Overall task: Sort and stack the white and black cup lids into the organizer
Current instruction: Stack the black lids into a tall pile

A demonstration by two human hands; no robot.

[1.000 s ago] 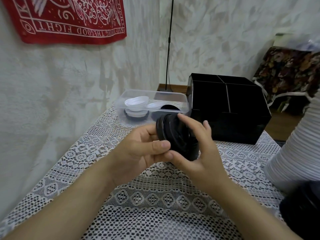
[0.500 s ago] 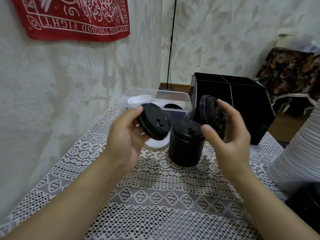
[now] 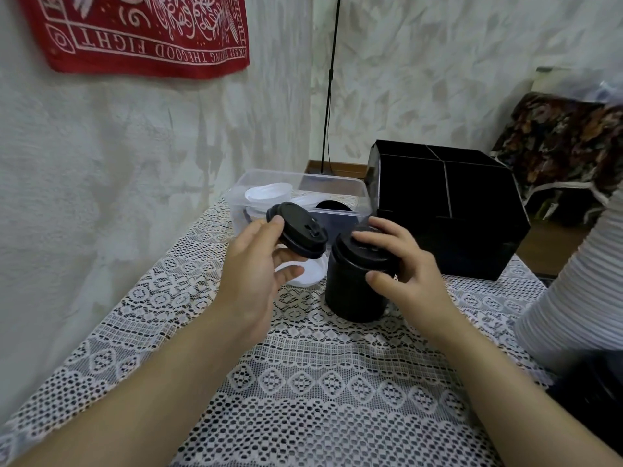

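A lace cloth (image 3: 303, 382) covers the surface, and at its far end a black organizer (image 3: 448, 210) stands with its divided compartments facing the camera; all of them look dark, and what they hold cannot be made out. Just left of it, touching or nearly so, sits a clear container (image 3: 357, 200) with several white lids (image 3: 268, 193) and one dark lid inside, partly blocked by the raised left hand (image 3: 256, 264). That hand pinches a single black lid (image 3: 296, 230) between thumb and fingertips, tilted, in the air above the surface. Beneath it a white lid (image 3: 312, 271) lies on the cloth, mostly hidden by the fingers. The right hand (image 3: 404, 264) curls round the top of a stack of black lids (image 3: 350, 291) standing upright on the surface in front of the organizer – the fingers cover the top lid's far rim. At the right edge a white ribbed column (image 3: 573, 281) is cut off by the frame, with something dark and blurred below it. A red cloth (image 3: 145, 32) hangs on the wall, and a thin black pole (image 3: 330, 79) rises behind the container.
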